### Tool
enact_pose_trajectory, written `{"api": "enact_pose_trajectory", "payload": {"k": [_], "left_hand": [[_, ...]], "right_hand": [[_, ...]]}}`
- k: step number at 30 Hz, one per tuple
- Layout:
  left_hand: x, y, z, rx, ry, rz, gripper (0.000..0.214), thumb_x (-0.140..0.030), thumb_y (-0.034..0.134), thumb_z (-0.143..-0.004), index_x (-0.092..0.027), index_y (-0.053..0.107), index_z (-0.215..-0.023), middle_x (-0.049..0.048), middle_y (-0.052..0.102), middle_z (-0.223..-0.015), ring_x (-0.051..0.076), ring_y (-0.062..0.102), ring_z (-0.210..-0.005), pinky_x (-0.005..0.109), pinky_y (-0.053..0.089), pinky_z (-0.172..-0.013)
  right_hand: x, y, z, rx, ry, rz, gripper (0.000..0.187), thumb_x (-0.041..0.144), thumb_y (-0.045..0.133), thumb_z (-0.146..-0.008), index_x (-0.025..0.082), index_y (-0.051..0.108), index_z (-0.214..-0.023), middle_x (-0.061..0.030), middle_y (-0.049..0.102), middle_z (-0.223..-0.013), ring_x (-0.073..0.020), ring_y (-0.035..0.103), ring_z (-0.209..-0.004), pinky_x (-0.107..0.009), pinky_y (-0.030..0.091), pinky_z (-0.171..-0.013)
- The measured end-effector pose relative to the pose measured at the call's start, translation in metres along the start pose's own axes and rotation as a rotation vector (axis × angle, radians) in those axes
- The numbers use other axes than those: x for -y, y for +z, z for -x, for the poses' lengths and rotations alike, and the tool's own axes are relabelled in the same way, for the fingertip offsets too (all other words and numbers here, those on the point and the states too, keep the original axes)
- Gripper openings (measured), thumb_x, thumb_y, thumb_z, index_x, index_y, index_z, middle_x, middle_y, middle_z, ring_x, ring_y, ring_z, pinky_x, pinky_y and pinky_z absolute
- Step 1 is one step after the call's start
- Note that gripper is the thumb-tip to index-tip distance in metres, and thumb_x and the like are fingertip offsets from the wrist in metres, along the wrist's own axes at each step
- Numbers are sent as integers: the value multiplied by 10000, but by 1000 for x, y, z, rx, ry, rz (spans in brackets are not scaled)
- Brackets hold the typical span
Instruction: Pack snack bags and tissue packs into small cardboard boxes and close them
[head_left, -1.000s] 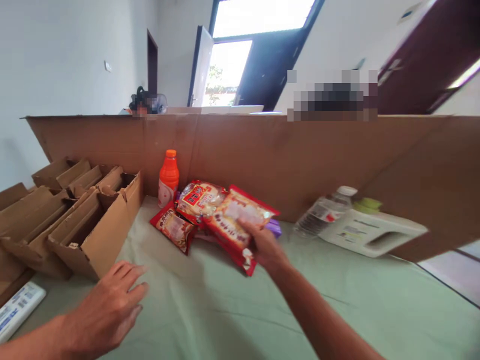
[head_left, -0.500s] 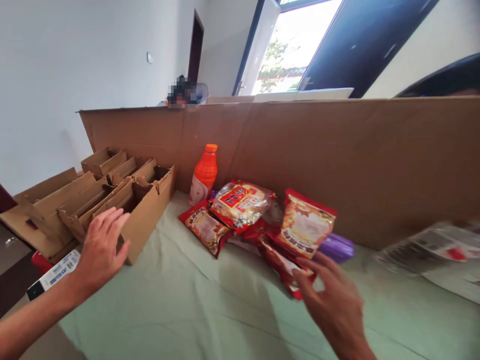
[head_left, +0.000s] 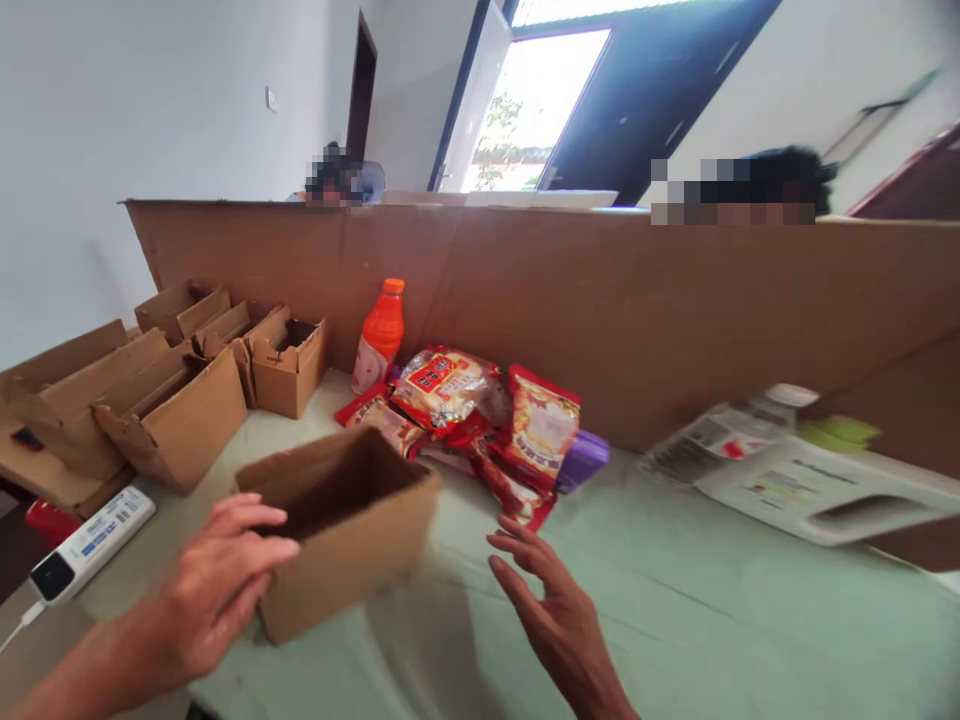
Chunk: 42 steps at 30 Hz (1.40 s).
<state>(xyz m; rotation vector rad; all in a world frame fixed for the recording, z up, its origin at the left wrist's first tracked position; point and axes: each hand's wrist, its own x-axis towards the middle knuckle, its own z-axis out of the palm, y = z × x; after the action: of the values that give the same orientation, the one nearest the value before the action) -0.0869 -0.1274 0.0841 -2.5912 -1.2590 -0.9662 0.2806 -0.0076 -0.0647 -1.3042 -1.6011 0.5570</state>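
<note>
My left hand [head_left: 217, 590] grips the near left corner of an open brown cardboard box [head_left: 352, 545], thumb over the rim, holding it above the pale green table [head_left: 675, 620]. My right hand [head_left: 551, 610] hovers just right of the box, fingers stretched out, holding nothing. Behind the box lies a heap of red snack packets [head_left: 480, 410], a purple packet [head_left: 581, 458] and an orange drink bottle [head_left: 379, 335] standing against the cardboard partition [head_left: 637, 300].
More open cardboard boxes [head_left: 172, 390] are stacked at the left. A white power strip [head_left: 90, 543] lies at the left table edge. A white jug [head_left: 817, 485] and a clear bottle [head_left: 720, 430] lie at the right. People sit beyond the partition.
My left hand has taken one box from the stack and brought it toward the middle of the table. My right hand has left the snack packets and drawn back beside the box.
</note>
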Motion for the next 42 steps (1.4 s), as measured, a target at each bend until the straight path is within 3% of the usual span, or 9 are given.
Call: {"api": "enact_pose_trajectory", "payload": {"k": [2, 5, 8, 13, 19, 29, 35, 39, 42], "left_hand": [[-16, 8, 6, 46, 74, 91, 488, 43, 469, -864, -184, 542, -1289, 67, 697, -1131, 196, 517, -1305, 408, 368, -1171], [-27, 20, 17, -52, 34, 124, 641, -33, 608, -857, -203, 418, -1445, 113, 539, -1407, 259, 415, -1405, 470, 354, -1182], [-21, 36, 30, -149, -194, 181, 827, -274, 731, -852, -269, 275, -1541, 135, 314, -1587, 315, 342, -1459, 520, 361, -1177], [5, 82, 43, 33, -558, 448, 1038, -699, 676, -768, -299, 164, -1577, 175, 244, -1632, 417, 342, -1455, 643, 352, -1142], [-3, 145, 36, 20, -595, 720, 1185, -844, 620, -664, -235, 191, -1586, 209, 565, -1412, 444, 562, -1275, 614, 497, -1036], [-36, 173, -13, -23, -479, 712, 1098, -758, 623, -763, -236, 129, -1593, 187, 433, -1540, 387, 433, -1414, 549, 457, -1107], [-29, 188, 7, 66, -674, 597, 1016, -775, 656, -712, -181, 392, -1492, 197, 666, -1235, 414, 586, -1249, 664, 404, -1086], [-24, 185, 15, 146, -665, 564, 815, -760, 637, -732, -202, 596, -1324, 163, 714, -1137, 392, 629, -1187, 612, 482, -1036], [-17, 187, 13, 123, -653, 507, 894, -820, 593, -709, -196, 579, -1349, 166, 723, -1092, 410, 641, -1160, 615, 515, -987]], "right_hand": [[4, -9, 16, 27, 103, -85, 445, 631, 660, -772, 237, 768, -947, -125, 701, -1229, -300, 674, -1074, -439, 563, -884], [13, -23, 43, 57, 260, -230, 516, 663, 732, -694, 232, 771, -976, -114, 739, -1148, -318, 698, -999, -394, 592, -778], [24, -32, 67, 56, 411, -322, 549, 669, 761, -664, 238, 765, -1005, -101, 747, -1145, -338, 688, -1036, -378, 594, -769], [35, -29, 104, -91, 537, -352, 607, 691, 637, -787, 217, 714, -1157, -107, 734, -1180, -316, 677, -1079, -380, 577, -844], [9, 0, 150, -114, 547, -220, 625, 668, 412, -937, 252, 631, -1349, -67, 605, -1416, -333, 534, -1322, -441, 517, -1010], [1, -33, 81, -226, 341, -217, 675, 625, 386, -967, 218, 470, -1499, -69, 635, -1374, -296, 461, -1387, -471, 384, -1131], [-6, -29, 90, -138, 543, -201, 715, 709, 411, -911, 186, 651, -1335, -106, 702, -1260, -329, 465, -1375, -482, 400, -1116], [-3, -29, 96, -108, 561, -279, 671, 681, 449, -910, 204, 651, -1337, -103, 676, -1309, -311, 441, -1401, -465, 368, -1149], [0, -35, 91, -48, 548, -326, 619, 661, 477, -904, 227, 681, -1296, -92, 710, -1250, -303, 562, -1287, -431, 442, -1089]]}}
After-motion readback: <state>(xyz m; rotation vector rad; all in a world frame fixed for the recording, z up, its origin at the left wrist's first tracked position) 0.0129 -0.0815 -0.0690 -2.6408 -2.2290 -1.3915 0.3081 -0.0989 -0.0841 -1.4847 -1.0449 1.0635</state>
